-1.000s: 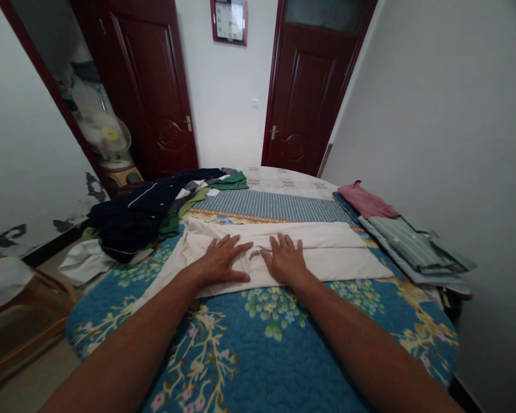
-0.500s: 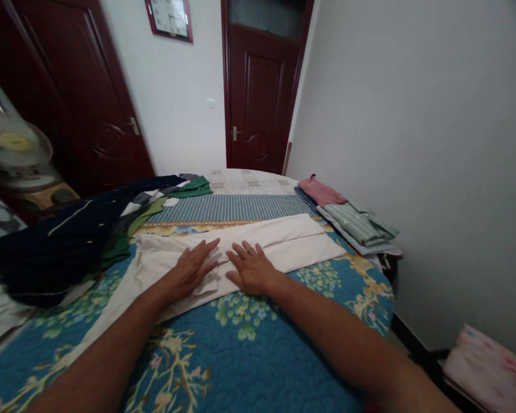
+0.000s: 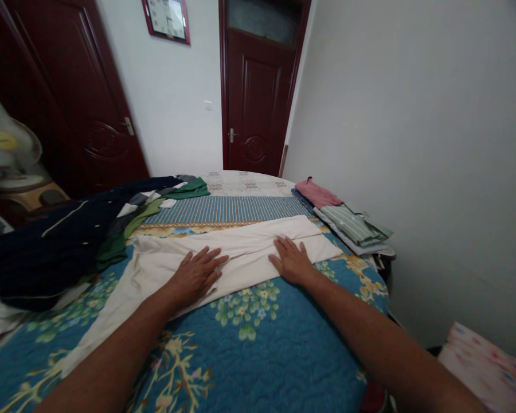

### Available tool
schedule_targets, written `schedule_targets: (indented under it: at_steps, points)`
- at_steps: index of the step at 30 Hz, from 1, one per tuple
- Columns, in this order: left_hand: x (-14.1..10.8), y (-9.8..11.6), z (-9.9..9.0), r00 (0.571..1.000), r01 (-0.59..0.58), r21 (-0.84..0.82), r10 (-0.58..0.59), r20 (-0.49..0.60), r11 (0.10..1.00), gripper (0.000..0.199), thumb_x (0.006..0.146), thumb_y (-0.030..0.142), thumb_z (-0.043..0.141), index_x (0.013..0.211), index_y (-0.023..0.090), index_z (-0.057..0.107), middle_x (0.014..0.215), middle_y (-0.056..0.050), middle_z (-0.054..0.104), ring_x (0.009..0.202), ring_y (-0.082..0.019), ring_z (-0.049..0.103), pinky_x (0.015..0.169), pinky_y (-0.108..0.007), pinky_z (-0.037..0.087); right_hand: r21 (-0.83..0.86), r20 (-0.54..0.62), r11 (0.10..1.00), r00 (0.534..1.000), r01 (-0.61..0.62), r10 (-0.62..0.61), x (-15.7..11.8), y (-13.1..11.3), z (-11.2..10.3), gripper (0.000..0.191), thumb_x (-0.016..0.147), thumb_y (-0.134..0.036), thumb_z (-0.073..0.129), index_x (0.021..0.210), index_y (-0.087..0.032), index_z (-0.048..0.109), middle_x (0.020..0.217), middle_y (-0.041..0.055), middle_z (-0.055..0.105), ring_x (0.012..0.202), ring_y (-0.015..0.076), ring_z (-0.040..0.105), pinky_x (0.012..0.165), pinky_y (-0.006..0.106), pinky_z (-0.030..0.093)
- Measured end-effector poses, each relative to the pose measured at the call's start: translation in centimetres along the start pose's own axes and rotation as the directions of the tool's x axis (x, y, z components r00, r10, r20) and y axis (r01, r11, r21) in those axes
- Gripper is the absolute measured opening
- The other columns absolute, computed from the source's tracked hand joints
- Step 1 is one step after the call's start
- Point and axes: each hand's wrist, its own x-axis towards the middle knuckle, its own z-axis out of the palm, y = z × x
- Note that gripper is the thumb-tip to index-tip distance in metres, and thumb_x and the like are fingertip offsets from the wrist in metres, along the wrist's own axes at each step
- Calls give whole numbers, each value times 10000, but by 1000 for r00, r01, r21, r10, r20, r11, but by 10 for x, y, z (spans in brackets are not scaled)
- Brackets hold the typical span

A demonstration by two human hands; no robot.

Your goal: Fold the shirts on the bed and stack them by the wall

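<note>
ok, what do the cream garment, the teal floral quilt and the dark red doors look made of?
Cream garment: matte cloth, perhaps cotton; soft creases, no shine.
Teal floral quilt: printed, padded fabric, matte; wavy puckered quilting shows, fibre unclear.
Dark red doors: likely wood or wood-look panels, satin finish; moulded relief and faint sheen fit either.

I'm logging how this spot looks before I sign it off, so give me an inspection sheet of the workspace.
Surface: blue floral cover, striped band and pale patterned section at the far end.
Cloth in hand: long cream fabric, laid crosswise, some creases.
Clutter: heap of dark and green clothes at left; folded clothes stack at right, pink and striped green on top.
Grip: left hand and right hand both open on the cream fabric, apart.
Cables: nothing seen.
Surroundings: dark red doors, pale walls, fan at left.
</note>
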Motion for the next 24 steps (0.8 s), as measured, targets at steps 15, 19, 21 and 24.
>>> schedule_targets:
  at_steps: [15,19,21,24]
  points:
    - [2,4,3,997,81,81,-80,-23,993,619,1068,429,389,1664,264,403,1749,-122,319,1607,-348,302,1274,-599,276,-188,-346,972,935,-144,72,34,87,-3,555,1073,-400,392,1500,-91,566,1634,199,472,1557,322,342,1284,520,221]
    - [2,-2,11,989,134,118,-125,-82,984,566,1052,471,452,1603,352,504,1728,-133,362,1588,-405,322,1244,-642,293,-142,-234,990,972,3,-37,51,63,-1,566,1099,-444,323,1518,-145,559,1640,164,478,1550,281,369,1279,458,253]
    - [1,-5,13,984,155,116,-144,-101,981,549,1043,484,479,1584,402,521,1711,-123,396,1580,-415,332,1230,-672,290,-95,-167,995,986,-20,3,64,54,1,599,1113,-479,264,1536,-160,544,1646,162,472,1548,274,379,1276,459,259]
    - [1,-6,11,983,168,110,-159,-93,980,538,1033,492,502,1567,437,534,1702,-104,417,1574,-415,341,1227,-674,290,-56,-94,987,985,-151,145,86,48,6,691,1100,-563,270,1600,-129,465,1694,200,382,1581,324,319,1279,525,230]
